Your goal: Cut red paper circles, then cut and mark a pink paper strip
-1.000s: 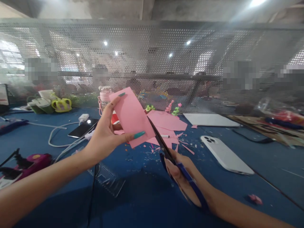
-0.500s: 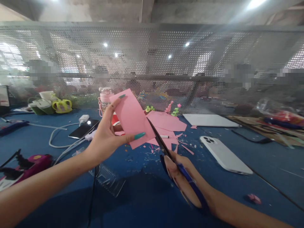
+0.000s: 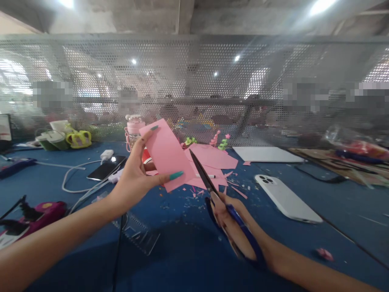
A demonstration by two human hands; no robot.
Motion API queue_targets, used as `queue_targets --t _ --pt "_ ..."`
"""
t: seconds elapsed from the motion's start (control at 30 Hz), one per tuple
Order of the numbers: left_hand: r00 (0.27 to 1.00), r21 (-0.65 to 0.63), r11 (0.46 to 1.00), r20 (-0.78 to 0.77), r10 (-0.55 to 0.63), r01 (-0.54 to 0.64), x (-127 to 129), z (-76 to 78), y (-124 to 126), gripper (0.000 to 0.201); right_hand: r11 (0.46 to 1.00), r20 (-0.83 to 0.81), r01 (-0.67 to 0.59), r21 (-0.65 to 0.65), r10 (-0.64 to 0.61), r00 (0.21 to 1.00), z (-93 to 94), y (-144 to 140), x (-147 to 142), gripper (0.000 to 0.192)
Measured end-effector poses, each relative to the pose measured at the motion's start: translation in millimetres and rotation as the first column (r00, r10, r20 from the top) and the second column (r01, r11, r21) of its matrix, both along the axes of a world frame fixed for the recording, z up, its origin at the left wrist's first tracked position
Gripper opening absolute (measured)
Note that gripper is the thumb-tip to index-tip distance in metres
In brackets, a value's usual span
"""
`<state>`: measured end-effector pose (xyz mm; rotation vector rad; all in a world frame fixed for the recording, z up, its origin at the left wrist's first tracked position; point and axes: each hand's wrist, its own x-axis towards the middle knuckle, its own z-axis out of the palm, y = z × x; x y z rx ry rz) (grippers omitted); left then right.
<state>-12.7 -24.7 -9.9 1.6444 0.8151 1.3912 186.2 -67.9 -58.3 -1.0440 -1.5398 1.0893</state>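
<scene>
My left hand (image 3: 133, 175) holds a pink paper rectangle (image 3: 165, 154) up above the blue table (image 3: 188, 259), thumb on its lower edge, a finger at its top corner. My right hand (image 3: 235, 227) grips blue-handled scissors (image 3: 212, 194). Their dark blades point up and to the left, with the tip just right of the paper's right edge. More pink sheets (image 3: 212, 158) and several pink scraps (image 3: 237, 190) lie on the table behind the paper.
A white phone (image 3: 287, 199) lies face down at right, a black phone (image 3: 105, 170) with white cables (image 3: 73, 176) at left. A clear ruler (image 3: 136, 235) lies near my left arm. A pink bottle (image 3: 133, 127), green cups (image 3: 54, 136) and a perforated metal screen (image 3: 194, 89) stand behind.
The scissors have drawn slightly back from the paper's edge; their blades now stand free beside it. The paper and my left hand have barely moved.
</scene>
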Motion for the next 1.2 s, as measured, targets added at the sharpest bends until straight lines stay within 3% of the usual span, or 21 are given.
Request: queue_targets --t 0.27,0.37,0.5,0.63,0.87,1.2 --pt "1.0 -0.005 1.0 0.022 -0.019 0.019 -1 -0.9 3 0.092 0.972 -0.067 -0.03 -0.233 0.014 0.998 -15.8 -2 6 0.059" --pt "0.992 -0.02 0.992 0.01 -0.123 0.123 -3 -1.3 4 0.096 0.982 -0.128 -0.023 -0.185 -0.001 0.992 -19.0 2 9 0.055" --pt "0.96 -0.163 0.95 -0.046 -0.276 0.266 -3 -4.9 5 0.096 0.998 -0.218 0.005 -0.056 -0.017 0.976 -14.1 10 11 0.035" --pt "0.943 -0.241 0.925 -0.086 -0.323 0.294 -1 -11.7 4 0.098 0.999 -0.351 0.042 -0.008 -0.042 0.935 -8.4 16 13 0.025" --pt "0.905 -0.302 0.883 -0.117 -0.409 0.36 -1 -27.7 10 0.099 0.995 -0.213 0.004 0.101 0.018 0.977 -15.6 22 20 0.015" --pt "0.895 -0.345 0.86 -0.103 -0.434 0.377 1 -34.3 13 0.101 0.995 -0.144 0.072 0.064 -0.062 0.988 -18.1 25 19 0.017"
